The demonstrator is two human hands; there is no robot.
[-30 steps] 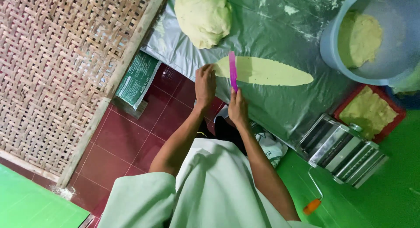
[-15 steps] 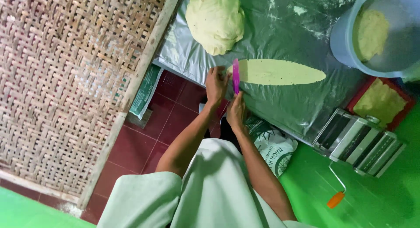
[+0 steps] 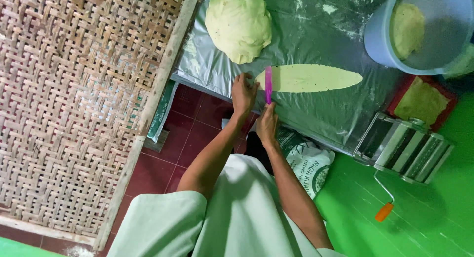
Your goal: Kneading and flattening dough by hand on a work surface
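A long, flat sheet of pale green dough point(image 3: 310, 78) lies on a table covered in grey plastic point(image 3: 316, 114). My right hand point(image 3: 267, 123) grips a pink knife point(image 3: 268, 84), its blade set across the sheet's near end. Just to the left of the blade, my left hand point(image 3: 243, 92) rests on the tip of the sheet. A big round mound of the same dough point(image 3: 239, 24) sits on the plastic beyond my hands.
A blue bucket point(image 3: 419, 30) with dough inside stands at the top right, a red tray of dough point(image 3: 422, 101) below it. A metal roller machine with an orange-handled crank point(image 3: 402, 148) sits by the table edge. A woven bamboo tray point(image 3: 74, 99) fills the left. A printed sack point(image 3: 306, 163) lies underneath.
The view has drifted, so everything sits a little further right and lower in frame. My hands and the knife stay at the sheet's end, with no clear change in grip.
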